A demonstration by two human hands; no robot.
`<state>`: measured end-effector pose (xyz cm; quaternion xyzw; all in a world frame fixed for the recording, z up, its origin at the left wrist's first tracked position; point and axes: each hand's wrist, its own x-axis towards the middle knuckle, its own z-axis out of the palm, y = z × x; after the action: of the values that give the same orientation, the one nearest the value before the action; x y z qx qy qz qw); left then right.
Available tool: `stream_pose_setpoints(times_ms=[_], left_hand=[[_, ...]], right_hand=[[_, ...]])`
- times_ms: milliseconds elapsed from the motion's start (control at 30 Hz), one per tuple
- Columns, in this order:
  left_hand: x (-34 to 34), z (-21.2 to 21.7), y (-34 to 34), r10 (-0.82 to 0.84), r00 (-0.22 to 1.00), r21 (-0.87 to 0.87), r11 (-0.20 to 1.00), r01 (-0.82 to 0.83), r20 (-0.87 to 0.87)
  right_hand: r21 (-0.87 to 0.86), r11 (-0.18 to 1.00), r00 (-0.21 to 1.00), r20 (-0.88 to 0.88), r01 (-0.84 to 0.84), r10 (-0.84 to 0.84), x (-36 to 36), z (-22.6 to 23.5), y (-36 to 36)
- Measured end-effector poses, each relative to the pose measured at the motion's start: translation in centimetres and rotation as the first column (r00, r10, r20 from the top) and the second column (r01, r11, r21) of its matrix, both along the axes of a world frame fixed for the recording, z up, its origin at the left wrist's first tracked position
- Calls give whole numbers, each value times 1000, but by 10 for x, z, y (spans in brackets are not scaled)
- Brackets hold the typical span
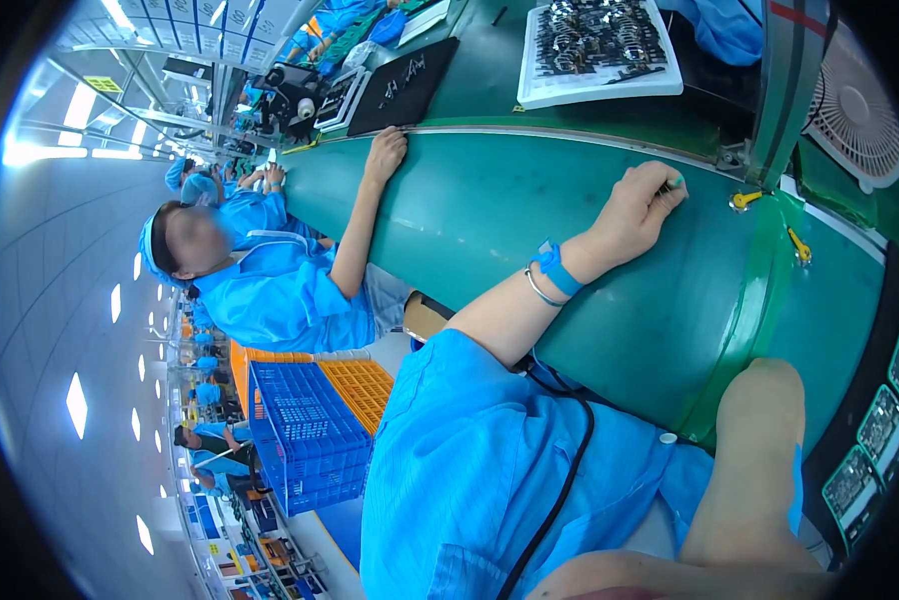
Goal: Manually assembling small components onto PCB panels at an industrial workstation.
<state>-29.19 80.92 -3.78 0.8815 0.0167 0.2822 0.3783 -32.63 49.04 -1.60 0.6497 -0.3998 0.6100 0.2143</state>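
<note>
My left hand (638, 212) rests on the green work surface (530, 205), its fingers curled in. A small green bit shows at the fingertips; whether it is held or worn I cannot make out. A blue wrist strap (556, 268) and a thin silver bangle (542, 288) circle that wrist. On the right, my right arm (760, 430) is bent, its elbow at the green surface; its hand does not show. Nearest to my left hand is a yellow ring-shaped clip (742, 201), with a second yellow clip (800, 247) beyond it.
Past a metal rail stands a white tray (602, 92) piled with small dark metal parts. Beside it lies a black mat (402, 88) with small pieces. A co-worker's hand (387, 152) touches the rail. A fan (860, 125), circuit boards (882, 420) and blue crates (310, 440) flank me.
</note>
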Motion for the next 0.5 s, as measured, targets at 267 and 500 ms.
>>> stream_pose_setpoints(times_ms=[267,500], left_hand=[[3,-6,7,9,999,-226,974,-16,-34],[7,-19,23,2,998,-530,847,-35,-62]], right_hand=[[-113,989,994,55,-90,97,-3,2,-8],[-227,957,972,106,-181,209,4,14,-2]])
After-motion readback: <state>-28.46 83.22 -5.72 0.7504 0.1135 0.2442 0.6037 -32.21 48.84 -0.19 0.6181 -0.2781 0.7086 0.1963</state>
